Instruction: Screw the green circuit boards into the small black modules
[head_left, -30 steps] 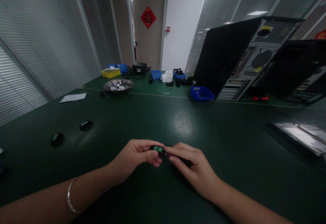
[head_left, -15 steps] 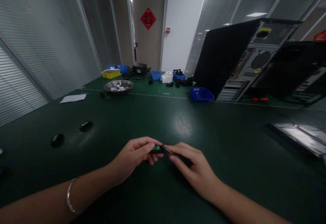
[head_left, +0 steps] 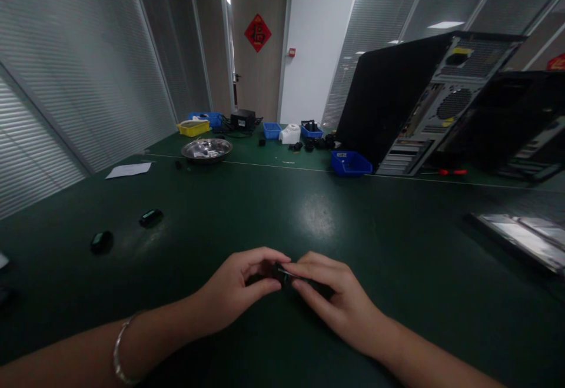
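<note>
Between the fingertips and thumb of my left hand (head_left: 247, 285) is a small black device (head_left: 279, 271), mostly hidden by the fingers, with a trace of green on it. My right hand (head_left: 335, 288) pinches a thin metal tool (head_left: 288, 272) between thumb and fingers. Its tip reaches the device; its exact kind I cannot make out. Both hands are close together, low over the dark green table (head_left: 247, 211). Two similar small black devices with pale green windows, one nearer (head_left: 102, 241) and one farther (head_left: 150, 217), lie off to the left.
A steel bowl (head_left: 206, 150) with small parts stands at the back left beside a white paper (head_left: 129, 170). Blue bins (head_left: 351, 164), a yellow bin (head_left: 193, 128) and a black computer case (head_left: 397, 93) line the back. A flat metallic panel (head_left: 525, 238) lies at right.
The device has turned in my left hand, so its green circuit board is largely out of sight. My left hand has shifted slightly down and right; the tool stays at the device.
</note>
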The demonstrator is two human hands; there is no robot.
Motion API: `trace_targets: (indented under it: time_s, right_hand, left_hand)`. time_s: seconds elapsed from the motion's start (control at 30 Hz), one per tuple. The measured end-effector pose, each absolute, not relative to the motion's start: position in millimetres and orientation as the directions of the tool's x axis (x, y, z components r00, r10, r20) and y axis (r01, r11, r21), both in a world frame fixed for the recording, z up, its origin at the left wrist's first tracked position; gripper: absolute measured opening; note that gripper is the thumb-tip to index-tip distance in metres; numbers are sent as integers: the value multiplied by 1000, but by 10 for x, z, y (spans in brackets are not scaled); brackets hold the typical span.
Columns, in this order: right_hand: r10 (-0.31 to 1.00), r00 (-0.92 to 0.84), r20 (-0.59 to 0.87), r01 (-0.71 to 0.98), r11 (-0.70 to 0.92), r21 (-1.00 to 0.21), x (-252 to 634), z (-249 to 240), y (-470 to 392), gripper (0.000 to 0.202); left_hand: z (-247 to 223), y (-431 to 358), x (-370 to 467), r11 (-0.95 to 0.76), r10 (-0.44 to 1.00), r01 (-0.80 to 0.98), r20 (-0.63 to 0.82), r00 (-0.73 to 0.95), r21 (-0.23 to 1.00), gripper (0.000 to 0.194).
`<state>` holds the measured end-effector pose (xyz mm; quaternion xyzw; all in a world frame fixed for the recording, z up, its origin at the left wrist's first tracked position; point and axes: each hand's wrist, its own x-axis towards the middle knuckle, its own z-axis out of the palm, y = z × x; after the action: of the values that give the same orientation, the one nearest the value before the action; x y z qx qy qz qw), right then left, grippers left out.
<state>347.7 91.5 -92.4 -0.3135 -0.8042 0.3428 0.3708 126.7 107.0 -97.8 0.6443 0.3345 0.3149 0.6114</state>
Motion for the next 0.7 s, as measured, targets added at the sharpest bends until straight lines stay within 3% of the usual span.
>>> trace_targets:
  time_s: [0.13,0.27,0.4,0.5,0.7]
  right_hand:
    - [757,-541,366,250,560,-790,3482,-916,903,32]
    - [738,-565,368,239,573,-784,3487,-917,902,31]
    - [740,-555,379,255,585,-770,3489,-940,900,32]
    - [771,-509,384,280,570,-773,3483,-941,900,32]
    - [809,-470,354,317,529,-787,3468,-910,915,26]
  left_hand:
    - [-973,1072,1247,-185,828,84,109,549,979,30]
    - [-1007,1073,1252,-196,803,34,141,579,980,36]
    - [-1049,1124,1260,-87,813,-80,117,570,993,39]
    - [-1049,1163,1257,14,842,-145,67,535,989,31]
    - [-1049,1177,1242,96,859,-138,-12,512,986,23]
